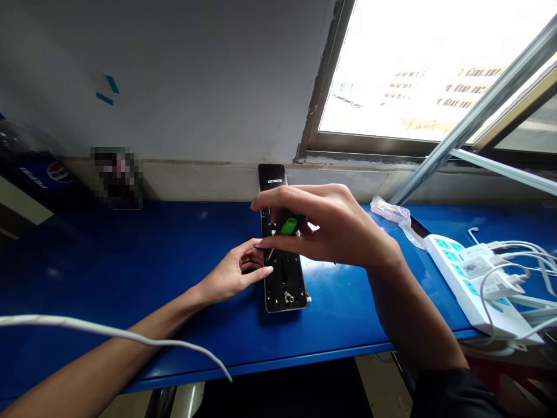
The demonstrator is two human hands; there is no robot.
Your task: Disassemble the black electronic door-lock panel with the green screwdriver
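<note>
A long black plate is set on the bench, pointed away to the wall. Its left edge is touched by the left hand; whether it is pinched cannot be told. Over its middle, a green tool is squeezed in the right hand's grip. Far left, a dark bottle is seen.

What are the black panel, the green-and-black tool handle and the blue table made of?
The black panel could be coated metal or plastic: it's smooth, with a thin pale edge. The tool handle looks like smooth plastic, maybe partly rubber, with bright green and black parts. The blue table may be glossy painted metal: its top shines.
</note>
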